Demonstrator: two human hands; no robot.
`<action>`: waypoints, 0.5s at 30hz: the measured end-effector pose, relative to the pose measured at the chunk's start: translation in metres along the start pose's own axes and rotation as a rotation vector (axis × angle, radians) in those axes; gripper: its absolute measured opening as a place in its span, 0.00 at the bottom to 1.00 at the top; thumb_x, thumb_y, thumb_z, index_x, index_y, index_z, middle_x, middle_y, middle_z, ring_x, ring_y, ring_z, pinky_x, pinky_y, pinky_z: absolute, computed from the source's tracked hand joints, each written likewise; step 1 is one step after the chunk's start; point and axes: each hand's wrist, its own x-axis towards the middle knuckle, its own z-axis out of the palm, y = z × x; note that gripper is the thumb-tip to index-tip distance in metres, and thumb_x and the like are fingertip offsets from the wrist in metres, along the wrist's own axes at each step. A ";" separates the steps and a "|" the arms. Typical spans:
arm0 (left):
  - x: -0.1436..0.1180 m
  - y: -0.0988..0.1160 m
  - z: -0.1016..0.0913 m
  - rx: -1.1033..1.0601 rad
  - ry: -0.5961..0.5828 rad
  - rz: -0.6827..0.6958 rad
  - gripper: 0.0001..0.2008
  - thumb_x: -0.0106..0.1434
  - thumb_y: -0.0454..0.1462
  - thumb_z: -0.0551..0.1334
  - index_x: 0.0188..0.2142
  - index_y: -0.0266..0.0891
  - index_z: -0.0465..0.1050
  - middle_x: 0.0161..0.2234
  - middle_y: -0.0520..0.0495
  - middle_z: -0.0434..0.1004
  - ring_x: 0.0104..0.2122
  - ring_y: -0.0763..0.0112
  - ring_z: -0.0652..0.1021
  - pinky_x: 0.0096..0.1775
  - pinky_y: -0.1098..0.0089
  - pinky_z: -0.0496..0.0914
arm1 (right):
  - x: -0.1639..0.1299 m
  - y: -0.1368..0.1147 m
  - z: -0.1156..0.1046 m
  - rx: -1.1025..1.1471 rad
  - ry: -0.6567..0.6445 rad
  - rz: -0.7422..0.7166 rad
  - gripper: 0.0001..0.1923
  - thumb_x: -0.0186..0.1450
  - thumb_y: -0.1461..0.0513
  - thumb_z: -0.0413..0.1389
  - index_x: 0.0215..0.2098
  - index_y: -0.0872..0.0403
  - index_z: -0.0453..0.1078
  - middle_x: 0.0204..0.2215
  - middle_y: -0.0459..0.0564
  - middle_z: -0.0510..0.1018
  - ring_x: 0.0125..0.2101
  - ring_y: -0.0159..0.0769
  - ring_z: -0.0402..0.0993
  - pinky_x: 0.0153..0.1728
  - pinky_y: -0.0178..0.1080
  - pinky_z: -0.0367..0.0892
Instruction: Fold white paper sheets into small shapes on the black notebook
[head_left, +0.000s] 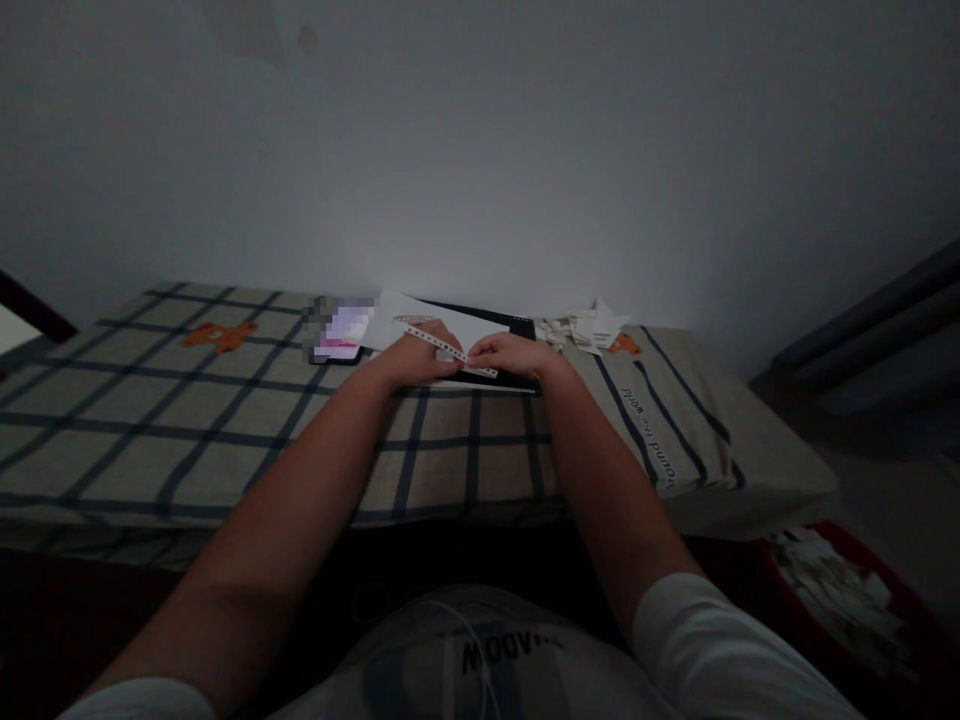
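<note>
My left hand (pixel 416 355) and my right hand (pixel 514 352) meet over a white sheet of paper (pixel 465 325) lying on a dark board (pixel 517 322) on the bed. Between them they pinch a narrow white strip with a row of small dark marks (pixel 450 350). The strip runs slantwise from the upper left to the lower right, with the left fingers on its near part and the right fingers at its right end. Both forearms reach forward from the bottom of the view.
The bed (pixel 150 420) has a beige cover with dark checks and small orange bear prints. A lit phone screen (pixel 341 332) lies left of the paper. A heap of paper scraps (pixel 585 325) sits at the right. A red bin of scraps (pixel 840 590) stands on the floor.
</note>
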 end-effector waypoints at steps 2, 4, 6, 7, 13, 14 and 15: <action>0.000 0.001 0.000 0.027 0.013 -0.031 0.13 0.57 0.42 0.57 0.36 0.39 0.76 0.35 0.46 0.76 0.38 0.65 0.72 0.43 0.65 0.64 | -0.001 0.000 -0.001 0.049 -0.015 0.036 0.15 0.56 0.54 0.58 0.34 0.57 0.73 0.22 0.44 0.70 0.22 0.26 0.60 0.25 0.32 0.55; 0.001 0.001 0.000 0.081 0.003 -0.035 0.12 0.57 0.42 0.58 0.34 0.39 0.77 0.33 0.46 0.76 0.36 0.64 0.72 0.42 0.64 0.63 | -0.002 0.000 -0.001 0.079 -0.028 0.064 0.14 0.56 0.55 0.58 0.33 0.58 0.73 0.21 0.43 0.70 0.21 0.26 0.60 0.24 0.32 0.55; 0.001 0.001 0.000 0.141 -0.016 -0.023 0.12 0.57 0.42 0.57 0.33 0.40 0.77 0.32 0.46 0.76 0.36 0.63 0.72 0.42 0.62 0.62 | -0.003 -0.001 -0.001 0.078 -0.025 0.074 0.13 0.55 0.56 0.59 0.31 0.58 0.73 0.20 0.43 0.69 0.21 0.26 0.59 0.23 0.32 0.54; 0.002 0.001 0.001 0.159 -0.016 -0.021 0.12 0.57 0.42 0.57 0.33 0.41 0.77 0.32 0.46 0.76 0.37 0.62 0.72 0.42 0.61 0.62 | -0.004 -0.002 -0.001 0.075 -0.021 0.070 0.12 0.55 0.56 0.59 0.31 0.58 0.73 0.19 0.43 0.69 0.21 0.26 0.59 0.23 0.32 0.54; 0.001 0.000 0.002 0.111 -0.013 -0.018 0.14 0.59 0.45 0.56 0.34 0.41 0.77 0.34 0.46 0.77 0.39 0.63 0.72 0.45 0.62 0.60 | -0.003 -0.004 0.000 0.092 -0.028 0.054 0.13 0.56 0.55 0.58 0.31 0.58 0.73 0.18 0.42 0.68 0.20 0.25 0.58 0.22 0.32 0.53; 0.001 0.000 0.002 0.103 -0.019 -0.016 0.14 0.59 0.45 0.56 0.34 0.41 0.77 0.34 0.46 0.77 0.39 0.64 0.72 0.45 0.62 0.60 | -0.003 -0.004 0.000 0.092 -0.025 0.062 0.14 0.55 0.55 0.58 0.31 0.58 0.73 0.19 0.43 0.68 0.20 0.25 0.58 0.22 0.32 0.53; 0.001 0.001 0.002 0.098 -0.024 -0.014 0.14 0.59 0.45 0.56 0.34 0.41 0.77 0.33 0.46 0.77 0.39 0.64 0.72 0.45 0.62 0.60 | -0.003 -0.004 0.000 0.089 -0.021 0.066 0.14 0.55 0.54 0.59 0.32 0.58 0.73 0.19 0.43 0.68 0.20 0.25 0.58 0.22 0.32 0.53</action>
